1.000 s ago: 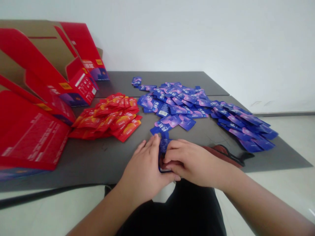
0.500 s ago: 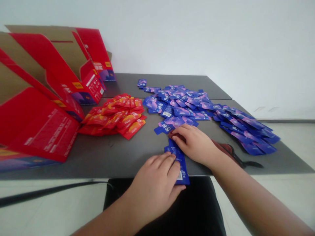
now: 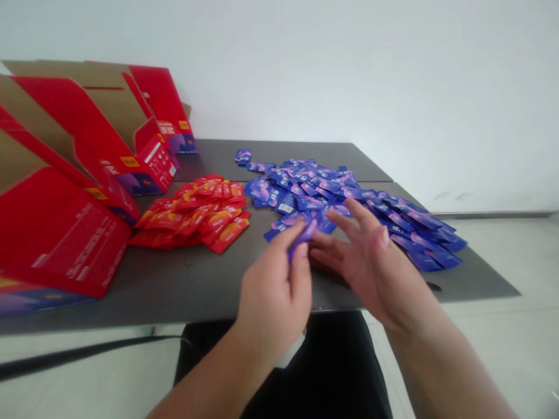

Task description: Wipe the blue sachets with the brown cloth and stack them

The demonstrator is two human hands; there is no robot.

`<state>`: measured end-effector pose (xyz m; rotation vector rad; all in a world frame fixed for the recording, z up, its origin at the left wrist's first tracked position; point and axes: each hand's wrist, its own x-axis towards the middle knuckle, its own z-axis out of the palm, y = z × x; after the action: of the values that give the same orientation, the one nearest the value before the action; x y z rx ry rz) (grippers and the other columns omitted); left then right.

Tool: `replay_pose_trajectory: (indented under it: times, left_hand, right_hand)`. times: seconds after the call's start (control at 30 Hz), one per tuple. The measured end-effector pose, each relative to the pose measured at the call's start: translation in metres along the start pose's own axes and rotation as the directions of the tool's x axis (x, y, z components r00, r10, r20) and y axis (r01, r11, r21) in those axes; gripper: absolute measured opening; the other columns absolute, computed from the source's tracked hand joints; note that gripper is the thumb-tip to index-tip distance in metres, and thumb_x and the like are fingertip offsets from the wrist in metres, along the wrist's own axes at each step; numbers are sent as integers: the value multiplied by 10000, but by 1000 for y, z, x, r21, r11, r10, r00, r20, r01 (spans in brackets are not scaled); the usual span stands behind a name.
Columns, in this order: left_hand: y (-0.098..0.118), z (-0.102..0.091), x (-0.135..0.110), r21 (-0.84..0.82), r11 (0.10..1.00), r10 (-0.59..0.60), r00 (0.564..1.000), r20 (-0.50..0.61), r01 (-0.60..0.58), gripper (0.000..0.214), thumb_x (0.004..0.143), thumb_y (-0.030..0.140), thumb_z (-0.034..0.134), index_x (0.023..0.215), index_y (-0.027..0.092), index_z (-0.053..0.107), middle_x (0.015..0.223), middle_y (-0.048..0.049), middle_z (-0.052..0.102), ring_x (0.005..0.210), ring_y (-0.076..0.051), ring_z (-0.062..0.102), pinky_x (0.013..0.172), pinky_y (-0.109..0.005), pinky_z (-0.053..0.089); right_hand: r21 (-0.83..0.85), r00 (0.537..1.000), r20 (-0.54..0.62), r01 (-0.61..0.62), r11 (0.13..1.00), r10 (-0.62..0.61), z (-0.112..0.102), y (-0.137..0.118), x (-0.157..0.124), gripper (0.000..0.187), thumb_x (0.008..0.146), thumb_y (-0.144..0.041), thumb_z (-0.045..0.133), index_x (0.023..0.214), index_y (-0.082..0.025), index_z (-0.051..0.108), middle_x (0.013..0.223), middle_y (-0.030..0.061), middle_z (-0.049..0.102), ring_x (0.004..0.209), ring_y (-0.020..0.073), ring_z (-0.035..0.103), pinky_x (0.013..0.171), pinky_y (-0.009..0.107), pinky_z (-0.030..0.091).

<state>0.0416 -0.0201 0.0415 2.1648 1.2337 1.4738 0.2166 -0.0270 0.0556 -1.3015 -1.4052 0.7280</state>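
Note:
Between the thumb and fingers of my left hand is a blue-purple sachet, lifted off the table and partly hidden by the hand. Close on its right is my right hand, palm turned up and fingers spread, holding nothing; its fingertips come near the sachet, and I cannot tell whether they touch it. Just beyond the hands lies a loose pile of blue-purple sachets. Further right, more blue sachets overlap in a stack, partly behind my right hand.
A heap of red-orange sachets lies left of the hands on the grey table. Several open red cardboard boxes stand along the left side. A brown item, mostly covered, lies under my right hand. A white wall rises behind.
My left hand has raised the sachet from the table's front edge. My right hand has left the table sachets, turned palm up and spread its fingers. The view has shifted slightly.

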Motion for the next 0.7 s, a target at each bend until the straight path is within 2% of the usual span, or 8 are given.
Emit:
replay_pose_trajectory:
  times: [0.1,0.2,0.3,0.33,0.37,0.47,0.57,0.7]
  left_hand:
    - [8,23,3,-9,951,288,880,376,-308,470,1142,188,434,1609,151,459,1659,-122,564,1534,-235,543,1276,-410,466]
    - [7,35,4,-29,938,302,774,556,-345,626,1137,345,505,1692,116,327,1775,-130,383,1661,-248,332,1371,-463,303]
    - [-9,39,5,55,950,211,765,609,-306,712,1104,426,575,1705,141,322,1778,-118,383,1682,-289,268,1384,-552,226]
    - [-16,40,6,89,953,177,772,611,-289,682,1096,409,591,1689,161,365,1765,-112,412,1677,-311,278,1377,-594,214]
    - [-23,40,7,112,955,152,779,609,-274,654,1083,394,615,1666,178,412,1746,-108,446,1661,-337,306,1365,-629,219]
    - [-36,40,7,136,963,109,797,594,-233,602,1046,363,673,1601,197,511,1654,-106,553,1576,-378,425,1323,-643,300]
    - [-39,40,6,142,968,90,811,578,-209,560,1037,336,681,1566,212,548,1575,-98,599,1513,-354,483,1313,-587,339]
    - [-37,40,4,136,972,82,818,569,-192,564,1031,325,684,1569,234,540,1561,-80,601,1504,-340,482,1319,-564,339]
  right_hand:
    - [150,988,85,-143,978,131,2,3,-6,557,1096,-665,388,1562,-362,420,1240,105,747,1135,289,760,930,480,642]
    - [48,981,-125,-145,988,150,-26,20,5,481,1035,-534,583,1470,-347,497,1227,69,741,1059,271,764,895,439,653]
    - [-239,951,-303,-143,960,66,-84,38,32,656,971,-447,689,1567,-267,483,1404,148,669,1131,308,726,972,477,613]
    - [-498,948,-317,-144,855,-25,-105,43,42,701,1001,-433,640,1632,-205,437,1494,196,614,1259,308,681,1055,448,572]
    - [-749,960,-263,-140,647,-96,-125,48,51,717,1045,-464,581,1659,-133,418,1599,251,514,1442,320,565,1180,429,480]
    - [-862,976,-206,-146,485,-72,-166,63,73,708,1082,-463,536,1616,-3,475,1681,317,407,1649,347,297,1336,390,228]
    - [-894,987,-148,-159,419,58,-179,83,79,754,1091,-536,503,1609,11,498,1696,317,420,1622,395,358,1334,437,252]
    - [-922,976,-109,-171,347,190,-184,106,78,746,1105,-620,435,1649,-114,508,1738,242,420,1586,460,417,1298,616,305]
